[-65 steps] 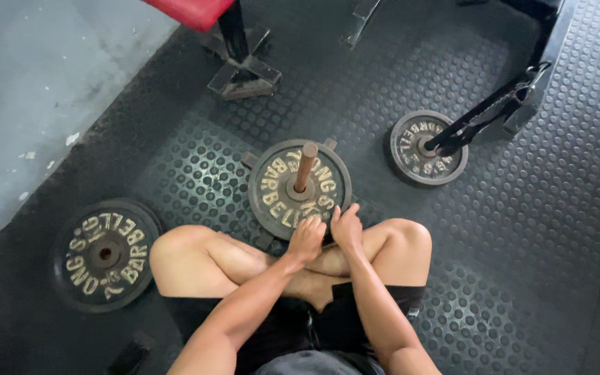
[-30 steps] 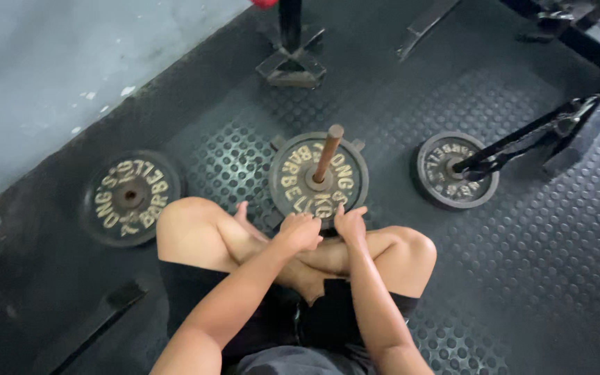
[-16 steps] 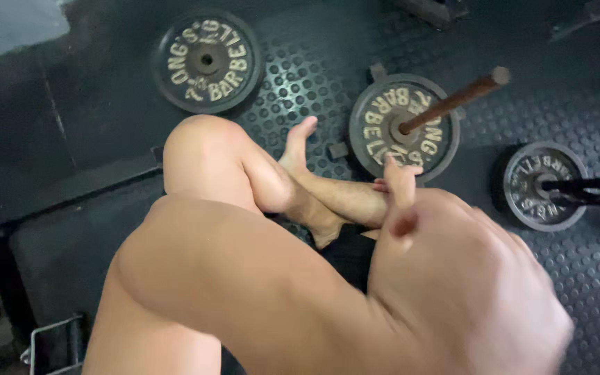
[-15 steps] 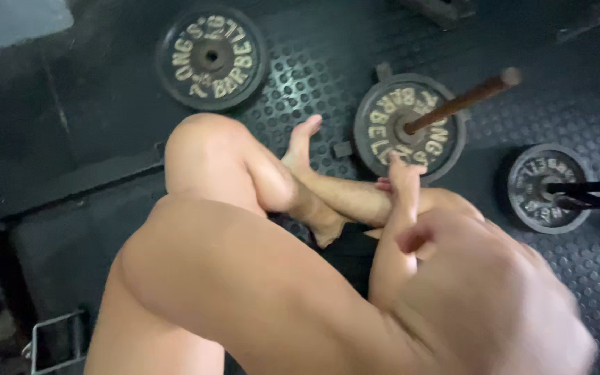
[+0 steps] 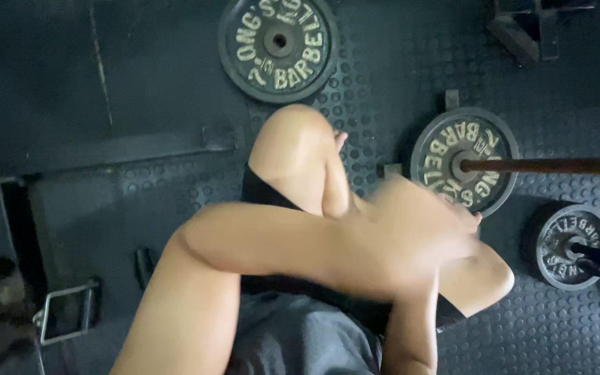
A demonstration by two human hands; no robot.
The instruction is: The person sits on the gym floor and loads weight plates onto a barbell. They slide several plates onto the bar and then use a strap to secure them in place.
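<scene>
Looking down at someone sitting cross-legged on black studded rubber floor [image 5: 397,69]. Left forearm [image 5: 293,239] swings across the lap, left hand [image 5: 425,229] just a blur, so can't tell its grip. One weight plate [image 5: 279,43] lies flat beyond the knee. Another plate [image 5: 464,161] has a rusty bar [image 5: 550,166] through it, and a smaller plate [image 5: 572,245] sits close beside that.

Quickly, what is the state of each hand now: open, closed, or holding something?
Left hand: blurred in motion across the body, cannot be told.
Right hand: hidden behind the left forearm, cannot be told.
</scene>
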